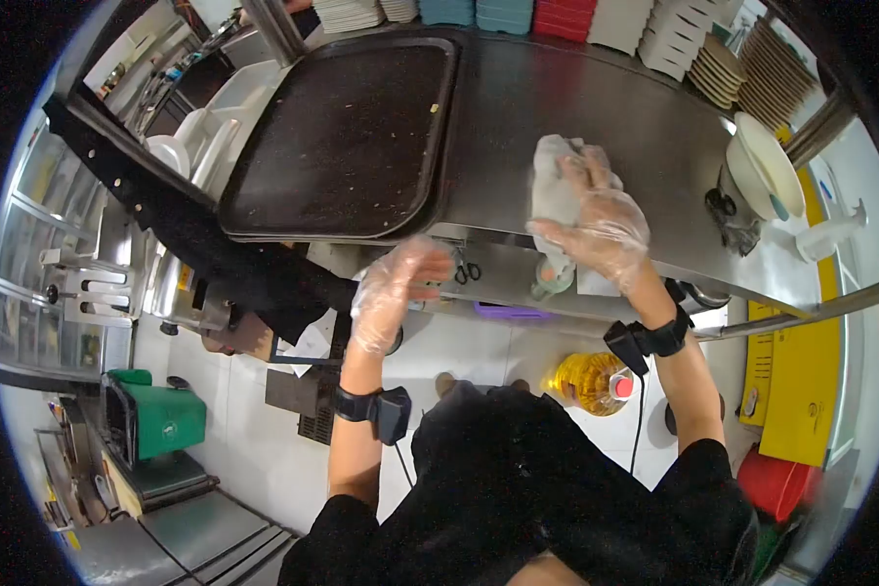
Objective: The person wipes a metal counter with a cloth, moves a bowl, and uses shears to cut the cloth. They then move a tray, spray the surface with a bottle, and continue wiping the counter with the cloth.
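Note:
My right hand (601,220), in a clear plastic glove, presses a folded white cloth (554,186) against the stainless steel table (498,127), near its front edge. The thumb lies across the cloth's lower part and the fingers rest over its right side. My left hand (405,283), gloved the same way, is in front of a large dark brown tray (337,132). Its fingers are stretched out and hold nothing. Small light crumbs dot the tray, and a yellowish bit (434,108) lies by its right rim.
A cream bowl (764,166) stands at the table's right end beside a crumpled dark bag (732,220). Red containers (563,18) and stacked brown plates (776,68) line the back. Below are scissors (468,271), an oil bottle (591,383) and a green bin (156,415).

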### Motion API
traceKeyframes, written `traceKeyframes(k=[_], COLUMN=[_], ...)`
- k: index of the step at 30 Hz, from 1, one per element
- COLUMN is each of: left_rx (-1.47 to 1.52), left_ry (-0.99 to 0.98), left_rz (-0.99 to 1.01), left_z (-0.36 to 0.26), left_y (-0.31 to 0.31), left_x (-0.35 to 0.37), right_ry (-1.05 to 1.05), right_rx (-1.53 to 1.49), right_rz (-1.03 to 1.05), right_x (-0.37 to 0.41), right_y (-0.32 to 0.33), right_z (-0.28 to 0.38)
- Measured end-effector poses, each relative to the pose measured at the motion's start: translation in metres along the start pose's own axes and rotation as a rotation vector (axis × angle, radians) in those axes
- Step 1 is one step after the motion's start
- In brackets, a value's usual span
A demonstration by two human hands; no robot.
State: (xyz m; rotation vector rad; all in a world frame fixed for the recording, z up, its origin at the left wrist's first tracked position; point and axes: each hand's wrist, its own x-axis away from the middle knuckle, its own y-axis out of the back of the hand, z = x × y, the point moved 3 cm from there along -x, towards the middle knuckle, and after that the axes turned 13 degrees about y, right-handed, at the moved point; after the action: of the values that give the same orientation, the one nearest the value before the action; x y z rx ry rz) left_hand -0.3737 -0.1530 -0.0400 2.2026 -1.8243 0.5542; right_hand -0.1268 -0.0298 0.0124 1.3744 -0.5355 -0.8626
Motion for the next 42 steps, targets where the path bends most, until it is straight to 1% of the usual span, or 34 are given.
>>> traceKeyframes(k=[1, 2, 4, 5, 7, 8, 9, 10, 11, 12, 13, 14, 15, 16, 17, 18, 19, 20, 21, 23, 25, 27, 28, 30, 31, 32, 35, 37, 39, 40, 41, 42], left_rx=[-0.049, -0.138, -0.326, -0.484, -0.512, -0.527, -0.520, -0.600, -0.681, -0.677, -0.672, -0.735, -0.798, -0.803, -0.800, -0.866, -0.933, -0.923, -0.926, -0.950, -0.941, -0.967, -0.949, -0.928, -0.909, -0.892, -0.819, -0.820, -0.834, -0.871, -0.878, -0.861], left_ry=[-0.059, -0.159, -0.300, -0.452, -0.741, -0.789, -0.789, -0.882, -0.974, -0.965, -0.967, -0.937, -0.907, -0.899, -0.903, -0.886, -0.869, -0.828, -0.833, -0.786, -0.791, -0.769, -0.773, -0.772, -0.776, -0.781, -0.772, -0.745, -0.709, -0.743, -0.744, -0.699], left_rz=[-0.012, 0.012, -0.071, -0.176, -0.264, -0.286, -0.291, -0.336, -0.382, -0.394, -0.401, -0.452, -0.504, -0.507, -0.513, -0.553, -0.591, -0.575, -0.578, -0.531, -0.522, -0.522, -0.517, -0.520, -0.523, -0.525, -0.495, -0.490, -0.447, -0.510, -0.511, -0.447], left_z=[-0.005, -0.015, -0.035, -0.044, -0.051, -0.053, -0.054, -0.056, -0.057, -0.057, -0.055, -0.054, -0.051, -0.045, -0.045, -0.044, -0.043, -0.042, -0.041, -0.039, -0.039, -0.040, -0.040, -0.040, -0.039, -0.038, -0.038, -0.039, -0.038, -0.038, -0.040, -0.042], left_y=[-0.013, -0.024, -0.047, -0.056, -0.069, -0.074, -0.078, -0.082, -0.087, -0.091, -0.093, -0.096, -0.098, -0.100, -0.103, -0.107, -0.109, -0.110, -0.111, -0.111, -0.111, -0.112, -0.112, -0.111, -0.111, -0.111, -0.109, -0.109, -0.110, -0.111, -0.110, -0.109], left_x=[0.001, -0.001, -0.008, -0.013, -0.027, -0.036, -0.047, -0.055, -0.063, -0.073, -0.080, -0.087, -0.095, -0.100, -0.101, -0.100, -0.101, -0.103, -0.102, -0.102, -0.103, -0.102, -0.102, -0.103, -0.103, -0.104, -0.103, -0.102, -0.103, -0.103, -0.101, -0.099], right_ry=[-0.006, -0.014, 0.017, 0.021, 0.012, 0.077, 0.051, 0.025, -0.114, -0.108, -0.122, -0.137, -0.122, -0.117, -0.166, -0.217, -0.216, -0.235, -0.255, -0.237, -0.204, -0.230, -0.207, -0.187, -0.126, -0.096, -0.099, -0.066, -0.042, -0.035, 0.087, 0.082], right_rx=[0.005, 0.009, 0.028, 0.023, 0.100, 0.193, 0.210, 0.227, 0.301, 0.307, 0.302, 0.295, 0.268, 0.272, 0.234, 0.194, 0.195, 0.183, 0.170, 0.195, 0.228, 0.157, 0.165, 0.089, 0.194, 0.201, 0.139, 0.155, 0.169, 0.173, 0.197, 0.191], right_rz=[0.003, 0.004, 0.003, 0.037, 0.053, -0.030, -0.005, 0.020, 0.115, 0.115, 0.175, 0.234, 0.172, 0.168, 0.196, 0.225, 0.220, 0.226, 0.231, 0.236, 0.246, 0.319, 0.317, 0.189, 0.176, 0.174, 0.144, 0.225, 0.303, 0.343, 0.287, 0.286], right_x=[-0.001, -0.004, -0.014, -0.019, -0.030, -0.032, -0.036, -0.041, -0.048, -0.053, -0.058, -0.059, -0.061, -0.065, -0.066, -0.068, -0.075, -0.085, -0.095, -0.117, -0.139, -0.161, -0.171, -0.194, -0.211, -0.225, -0.262, -0.287, -0.305, -0.310, -0.290, -0.285], right_y=[0.005, 0.005, 0.004, 0.019, -0.001, 0.007, 0.010, 0.014, 0.015, 0.019, 0.021, 0.020, 0.014, 0.010, 0.009, 0.009, 0.008, 0.004, 0.001, -0.002, 0.002, 0.005, 0.003, -0.007, -0.009, -0.011, -0.016, -0.021, -0.024, -0.028, -0.005, 0.001], right_z=[0.005, 0.002, -0.006, -0.004, -0.052, -0.063, -0.081, -0.099, -0.118, -0.133, -0.149, -0.164, -0.169, -0.178, -0.175, -0.175, -0.178, -0.185, -0.189, -0.191, -0.191, -0.187, -0.185, -0.197, -0.202, -0.200, -0.188, -0.172, -0.145, -0.131, -0.087, -0.077])
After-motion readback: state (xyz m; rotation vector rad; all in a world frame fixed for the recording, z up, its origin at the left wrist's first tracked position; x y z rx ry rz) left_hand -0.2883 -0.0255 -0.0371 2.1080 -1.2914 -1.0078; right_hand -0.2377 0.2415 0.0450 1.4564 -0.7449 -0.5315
